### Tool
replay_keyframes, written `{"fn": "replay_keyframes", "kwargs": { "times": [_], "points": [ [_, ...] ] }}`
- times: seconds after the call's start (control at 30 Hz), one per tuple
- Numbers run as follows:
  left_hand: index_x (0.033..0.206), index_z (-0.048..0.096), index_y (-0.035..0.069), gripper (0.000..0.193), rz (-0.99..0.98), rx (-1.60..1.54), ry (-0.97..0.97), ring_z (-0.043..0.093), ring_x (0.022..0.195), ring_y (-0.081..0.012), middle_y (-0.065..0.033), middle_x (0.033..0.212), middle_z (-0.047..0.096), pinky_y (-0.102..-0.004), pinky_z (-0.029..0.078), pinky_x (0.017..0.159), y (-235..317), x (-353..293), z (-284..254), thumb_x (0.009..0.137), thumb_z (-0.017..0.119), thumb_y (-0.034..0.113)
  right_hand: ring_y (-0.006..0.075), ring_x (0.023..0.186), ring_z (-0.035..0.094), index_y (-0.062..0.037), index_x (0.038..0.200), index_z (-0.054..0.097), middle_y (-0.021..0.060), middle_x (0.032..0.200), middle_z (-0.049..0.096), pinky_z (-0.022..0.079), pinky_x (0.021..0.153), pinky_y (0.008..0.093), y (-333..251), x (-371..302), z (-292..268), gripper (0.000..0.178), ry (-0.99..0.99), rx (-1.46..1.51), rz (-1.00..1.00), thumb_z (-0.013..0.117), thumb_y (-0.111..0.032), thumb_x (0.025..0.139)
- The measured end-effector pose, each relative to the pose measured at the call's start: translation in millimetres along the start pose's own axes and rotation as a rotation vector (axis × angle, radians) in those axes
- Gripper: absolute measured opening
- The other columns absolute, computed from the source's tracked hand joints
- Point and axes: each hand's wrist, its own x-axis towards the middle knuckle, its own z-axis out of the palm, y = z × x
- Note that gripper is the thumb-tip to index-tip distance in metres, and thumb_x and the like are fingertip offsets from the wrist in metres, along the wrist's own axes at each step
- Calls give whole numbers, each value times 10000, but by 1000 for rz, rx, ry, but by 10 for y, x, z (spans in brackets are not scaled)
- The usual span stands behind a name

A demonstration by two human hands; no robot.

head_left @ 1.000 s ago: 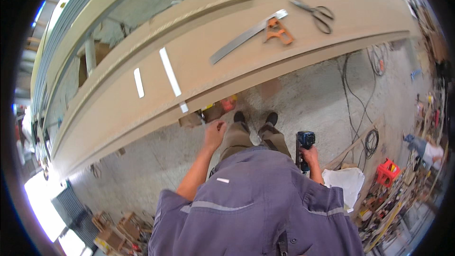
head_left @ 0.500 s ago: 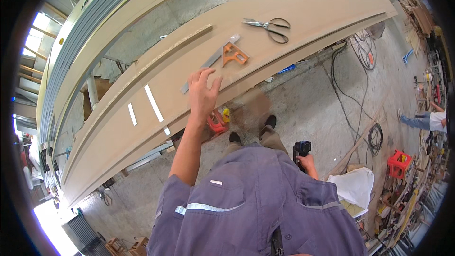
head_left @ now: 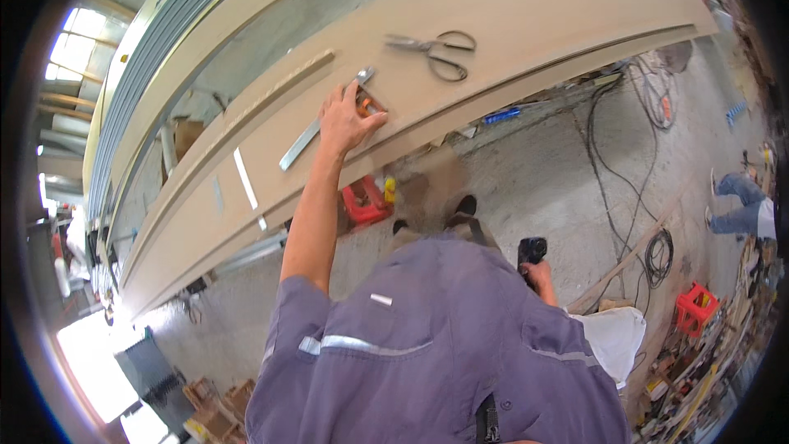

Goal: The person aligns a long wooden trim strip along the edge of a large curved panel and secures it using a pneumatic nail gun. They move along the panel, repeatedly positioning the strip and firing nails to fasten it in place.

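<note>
Combination square [head_left: 367, 104]: found left of the scissors [head_left: 427, 46] on the bench [head_left: 542, 25], partly covered by the left hand [head_left: 341, 125].
The left grip is half curled over the square; firm hold cannot be confirmed. If lifted off-centre, the long blade could be swung or dropped. The right hand [head_left: 540, 275], below the scissors, is wrapped around a dark handheld tool [head_left: 532, 250], so steadying could be hindered.

The orange-handled square [head_left: 300, 145] was partly covered by the left hand [head_left: 347, 122]; the scissors [head_left: 436, 52] were blurred; on the right, a person [head_left: 740, 210] was cut off at the view's edge.
</note>
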Motion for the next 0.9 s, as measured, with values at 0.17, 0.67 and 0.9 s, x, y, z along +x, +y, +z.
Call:
{"fn": "replay_keyframes", "kwargs": {
  "times": [0.17,0.67,0.9],
  "points": [
    [1486,503,82,946,39,119,79,439,1384,-445,-244,1522,462,-534,356,1160,-64,-19,47,715,820,530,276,720,736,39,996,740,192,879,755,565,641,423,-107,292,-168,387,41,106,-39,824,-215,717],
    [1370,587,42,474,550,167,242,510,1347,-425,-174,1441,585,-495,398,1162,667,1205,395,897,577,28,227,585,699,19,1027,709,140,794,738,546,537,393,-230,-476,279,372,102,300,42,841,-173,737],
    [1255,628,25,350,623,278,163,620,1204,-401,-180,1231,674,-480,466,1089,626,1561,457,909,574,54,247,587,709,68,870,726,164,731,724,545,555,397,-166,-1242,700,299,243,362,160,810,-183,731]
  ]
}}
